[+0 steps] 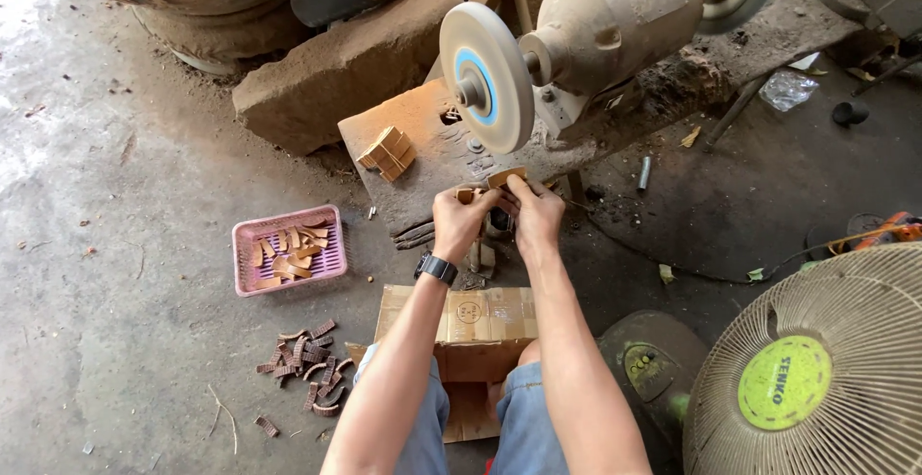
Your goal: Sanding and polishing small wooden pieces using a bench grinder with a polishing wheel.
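You sat facing the bench grinder, and its grinding wheel [487,76] serves as the landmark here. Just below that wheel, your left hand [459,220] and right hand [534,211] were closed side by side on a small curved brown piece [505,177], fingers pinched on its ends, holding it short of the wheel's face; it did not appear to touch the disc.

Left of the wheel and a little lower, a small stack of brown blocks [388,153] sat on the dusty stone slab [423,163]. Further down and to the left of the wheel, a pink basket [289,249] held a layer of curved brown pieces, and below that a loose heap of ridged pieces [307,367] lay on the floor. A cardboard box [485,316] sat straight below the wheel, between your knees.

Judging by the part-filled basket and the heap on the floor, the work looked somewhere in the middle; which pile was finished I cannot tell.
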